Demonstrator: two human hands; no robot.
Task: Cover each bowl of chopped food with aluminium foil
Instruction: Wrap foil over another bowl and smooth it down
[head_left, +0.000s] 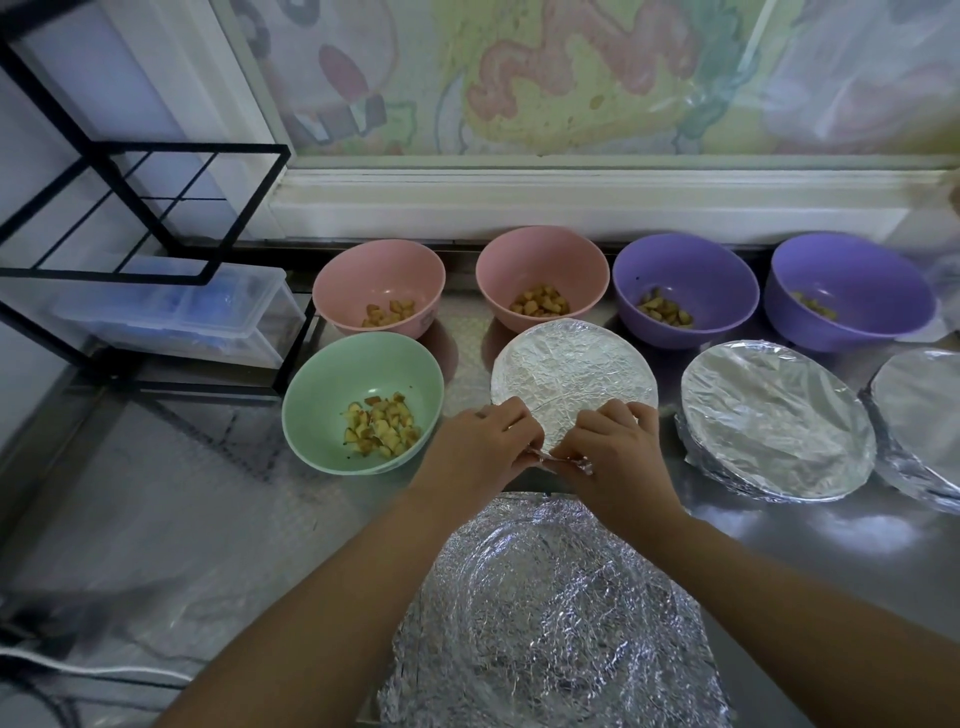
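Note:
A foil-covered bowl (571, 369) stands in the middle of the counter. My left hand (480, 447) and my right hand (610, 452) both pinch the foil's crumpled near edge against the bowl's front rim. To its left an uncovered green bowl (322, 384) holds chopped food. Behind stand two uncovered pink bowls (379, 270) (540, 260) and two uncovered purple bowls (685, 275) (852, 280), each with chopped pieces. Two more foil-covered bowls (774, 415) (924, 415) sit at the right. A loose crinkled foil sheet (550, 618) lies under my forearms.
A black wire rack (145, 208) stands at the left over a clear plastic box (176, 317). A window sill (571, 197) runs behind the bowls. The steel counter (182, 493) stretches to the left front, with a white cable (93, 670) near the corner.

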